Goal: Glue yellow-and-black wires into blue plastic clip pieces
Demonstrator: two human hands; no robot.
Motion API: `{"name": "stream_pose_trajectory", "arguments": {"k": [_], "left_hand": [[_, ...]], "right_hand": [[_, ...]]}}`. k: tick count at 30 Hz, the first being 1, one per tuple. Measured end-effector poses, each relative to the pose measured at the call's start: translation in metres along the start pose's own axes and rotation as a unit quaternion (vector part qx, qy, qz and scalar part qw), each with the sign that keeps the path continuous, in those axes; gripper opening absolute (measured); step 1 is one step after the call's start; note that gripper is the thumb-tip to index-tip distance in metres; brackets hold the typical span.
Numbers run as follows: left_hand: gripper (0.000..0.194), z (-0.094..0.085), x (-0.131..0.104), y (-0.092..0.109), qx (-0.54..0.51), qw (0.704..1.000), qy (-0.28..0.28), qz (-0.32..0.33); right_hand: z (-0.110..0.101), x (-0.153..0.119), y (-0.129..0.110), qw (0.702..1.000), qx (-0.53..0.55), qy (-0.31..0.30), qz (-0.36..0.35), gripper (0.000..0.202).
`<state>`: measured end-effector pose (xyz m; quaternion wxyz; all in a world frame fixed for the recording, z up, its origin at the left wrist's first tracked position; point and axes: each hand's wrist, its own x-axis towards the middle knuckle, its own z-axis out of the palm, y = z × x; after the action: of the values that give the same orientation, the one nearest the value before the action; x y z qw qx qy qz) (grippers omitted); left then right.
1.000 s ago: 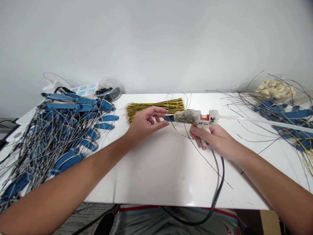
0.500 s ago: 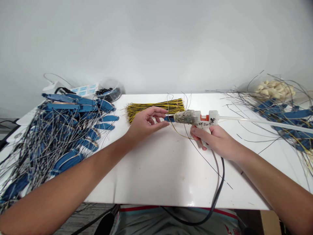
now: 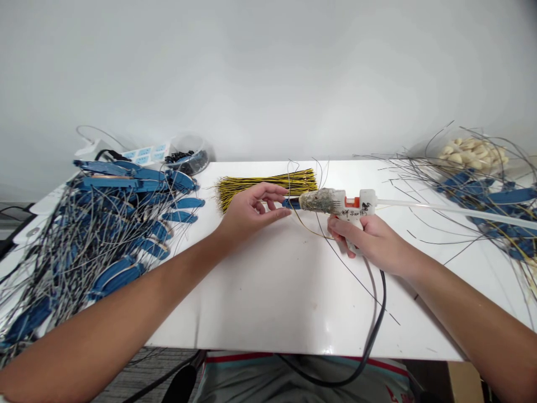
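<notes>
On the white worktop (image 3: 268, 296) we have a good deal lying around us. To our left, blue pieces (image 3: 113, 280) trailing dark and grey wires are heaped up, with a power strip (image 3: 145, 155) and a clear tub (image 3: 197, 161) of small black parts behind them. More blue pieces (image 3: 509, 196) with long wires spread out at the right, near a pile of cream-coloured pieces (image 3: 472, 152). Just beyond our left hand (image 3: 255, 208) lies a bundle of yellow and black wires (image 3: 268, 182), and a black cord (image 3: 380, 313) loops down past the front edge.

The small blue piece (image 3: 290, 203) we have in hand sits near the middle, in front of the bundle, partly hidden by the glue gun's crusted front. Thin wires, one yellowish, come off around it. Our left fingers are clamped on its left end, thumb below. Our right hand (image 3: 364, 238) has its fingers wrapped around the handle of the white glue gun (image 3: 338, 201), which has an orange part, handwriting on its side and a long clear stick (image 3: 453, 210) out the back.
</notes>
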<state>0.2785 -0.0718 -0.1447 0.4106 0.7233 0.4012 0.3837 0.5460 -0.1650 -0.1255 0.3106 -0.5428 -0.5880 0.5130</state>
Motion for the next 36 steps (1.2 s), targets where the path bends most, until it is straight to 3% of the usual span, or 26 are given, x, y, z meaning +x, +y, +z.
{"name": "stream_pose_trajectory", "arguments": {"k": [36], "left_hand": [[0.049,-0.0005,-0.0006,-0.0016,-0.006,1.000,0.008,0.004]], "right_hand": [[-0.0003,-0.0014,0.0000,1.000,-0.002,0.025,0.005,0.039]]}}
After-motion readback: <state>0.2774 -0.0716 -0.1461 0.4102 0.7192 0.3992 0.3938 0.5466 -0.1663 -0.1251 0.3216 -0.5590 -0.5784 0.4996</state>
